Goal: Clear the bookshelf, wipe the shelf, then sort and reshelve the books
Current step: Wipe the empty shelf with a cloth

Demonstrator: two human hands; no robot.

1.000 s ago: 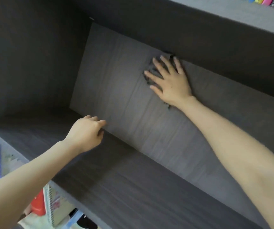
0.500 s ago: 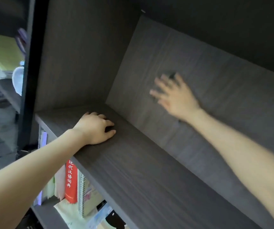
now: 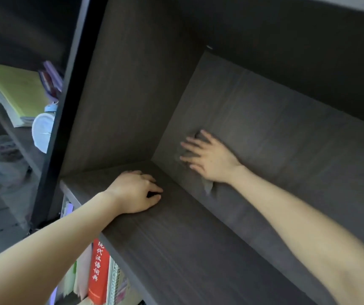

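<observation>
The dark wood-grain shelf [image 3: 187, 249] holds no books. My right hand [image 3: 209, 160] lies flat with spread fingers against the shelf's back panel [image 3: 286, 139], near its lower left corner. It presses a grey cloth [image 3: 208, 187] to the panel; only the cloth's edges show around the fingers and under the wrist. My left hand [image 3: 136, 191] rests on the shelf board near the left side wall [image 3: 137, 95], its fingers curled down, nothing in it.
Below the shelf stand a red book [image 3: 98, 269] with white characters, a spiral notebook [image 3: 115, 282] and pale papers. Left of the black upright [image 3: 66, 111] another shelf carries a yellow-green folder [image 3: 16, 89] and a white object [image 3: 42, 130].
My right hand has slid the cloth down and left across the back panel toward the corner. My left hand has settled on the shelf board. The view has swung left.
</observation>
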